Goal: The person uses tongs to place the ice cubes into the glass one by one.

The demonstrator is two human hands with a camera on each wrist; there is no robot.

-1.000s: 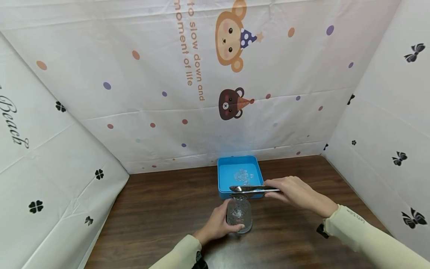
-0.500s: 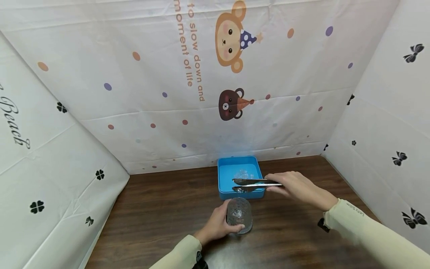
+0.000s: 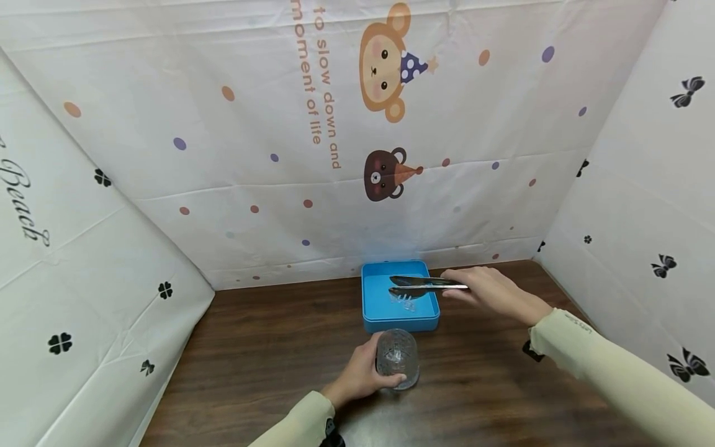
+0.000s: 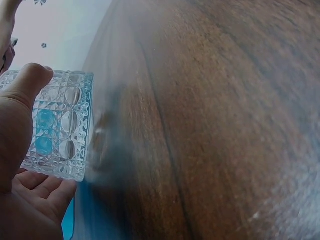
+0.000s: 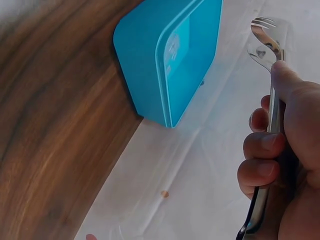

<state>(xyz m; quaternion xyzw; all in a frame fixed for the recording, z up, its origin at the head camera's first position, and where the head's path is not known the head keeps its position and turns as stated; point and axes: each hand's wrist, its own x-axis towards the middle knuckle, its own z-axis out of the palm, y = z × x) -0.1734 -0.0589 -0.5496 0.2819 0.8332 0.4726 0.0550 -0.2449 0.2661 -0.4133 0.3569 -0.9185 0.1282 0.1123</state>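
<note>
The tongs [image 3: 427,282] lie right of centre in the head view, their tips above the blue box [image 3: 402,326]. My right hand [image 3: 488,288] has its fingers curled about them, thumb along the shaft, as the right wrist view shows. The tips, one forked, stand a little apart; I can't tell whether anything sits between them. Below them in the frame, clear pieces [image 3: 410,306] lie in the box.

Just under the box, in the lower middle, the glass [image 3: 398,354] stands upright on the table [image 3: 251,347]. My left hand [image 3: 360,369] grips it, thumb round the near side, fingers behind. Its cut pattern makes the contents hard to read; I can't be sure pieces lie inside.

I judge the step in hand to be reaching over the pieces with the tongs. The next move, I'd say, calls for dipping parted tips among them and squeezing gently, since they look small and slippery, with the glass held steady.

Beyond, the printed cloth [image 3: 279,124] fills the upper frame.
</note>
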